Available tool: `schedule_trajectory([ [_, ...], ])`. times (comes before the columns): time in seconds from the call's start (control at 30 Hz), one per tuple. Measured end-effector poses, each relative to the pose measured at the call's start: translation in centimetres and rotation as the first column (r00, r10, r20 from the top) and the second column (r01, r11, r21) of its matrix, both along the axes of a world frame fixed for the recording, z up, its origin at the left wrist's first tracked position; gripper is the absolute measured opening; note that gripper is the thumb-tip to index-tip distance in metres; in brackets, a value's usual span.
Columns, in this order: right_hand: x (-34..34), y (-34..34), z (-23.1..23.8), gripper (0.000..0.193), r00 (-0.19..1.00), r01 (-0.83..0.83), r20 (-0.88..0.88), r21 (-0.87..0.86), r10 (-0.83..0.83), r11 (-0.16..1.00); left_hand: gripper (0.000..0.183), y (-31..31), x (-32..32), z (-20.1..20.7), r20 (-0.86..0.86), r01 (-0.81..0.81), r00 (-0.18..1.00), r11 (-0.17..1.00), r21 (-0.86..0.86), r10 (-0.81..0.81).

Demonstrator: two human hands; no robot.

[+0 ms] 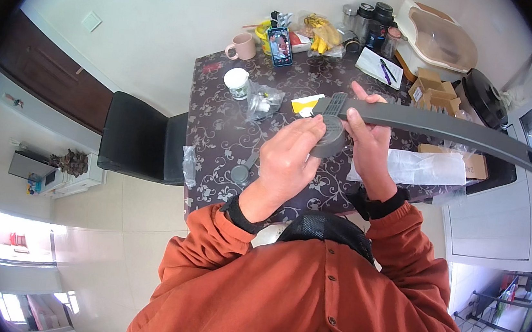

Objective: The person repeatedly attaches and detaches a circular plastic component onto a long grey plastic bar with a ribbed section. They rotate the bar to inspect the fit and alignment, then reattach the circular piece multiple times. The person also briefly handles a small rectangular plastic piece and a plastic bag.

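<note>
My right hand (371, 141) is closed around a long, dark grey, slightly curved bar (445, 125) near its left end, the thumb lying along it. That end carries a patterned grid face; the bar's far end reaches out to the right and has a small dark hole. My left hand (288, 156) grips a round grey disc-shaped piece (331, 139) just below the bar's left end, fingers over its top. Whether the disc and the bar touch or are joined, I cannot tell. Below my left hand on the table lies a smaller grey round-ended piece (240, 174).
The patterned dark table (218, 132) bears a white jar (236, 82), a clear plastic bag (264, 103), a pink mug (242, 46), a propped phone (280, 46), bananas (324, 35), a notepad (378, 67), cardboard boxes (431, 91) and white wrapping (425, 166). A black chair (136, 136) stands left.
</note>
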State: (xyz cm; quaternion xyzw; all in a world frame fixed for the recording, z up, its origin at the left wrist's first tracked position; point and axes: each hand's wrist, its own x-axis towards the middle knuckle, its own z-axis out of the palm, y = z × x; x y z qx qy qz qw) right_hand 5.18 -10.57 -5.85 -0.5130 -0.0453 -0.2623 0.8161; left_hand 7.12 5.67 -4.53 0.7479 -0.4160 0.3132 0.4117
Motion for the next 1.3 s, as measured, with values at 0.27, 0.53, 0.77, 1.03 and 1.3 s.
schedule_trajectory([
  [0.27, -0.5, -0.2, 0.3, 0.037, 1.0, -0.003, -0.023, 0.048, 0.004, 0.999, 0.034, 0.3, 0.5, 0.0, 0.019, 0.012, 1.0, 1.0, 0.005, -0.012],
  [0.53, 0.4, -0.2, -0.5, 0.033, 1.0, 0.019, -0.014, -0.025, -0.02, 1.0, 0.036, -1.3, -0.3, 0.0, 0.034, -0.001, 0.999, 1.0, -0.008, 0.002],
  [0.77, -0.9, -1.4, 1.3, 0.029, 0.987, -0.069, -0.127, 0.245, 0.103, 0.967, 0.037, 0.3, 1.2, 0.3, 0.044, 0.067, 0.997, 0.997, 0.044, -0.069],
  [1.03, -0.1, 0.0, 0.1, 0.034, 0.994, -0.065, -0.083, 0.136, 0.076, 0.989, 0.038, -0.5, -0.2, -0.1, 0.036, 0.048, 0.998, 0.998, 0.047, -0.049],
  [1.3, -0.9, -0.7, 1.3, 0.027, 0.98, -0.147, -0.104, 0.194, 0.169, 0.97, 0.044, 1.4, 1.6, -0.6, 0.071, 0.084, 0.993, 0.994, 0.072, -0.089],
])
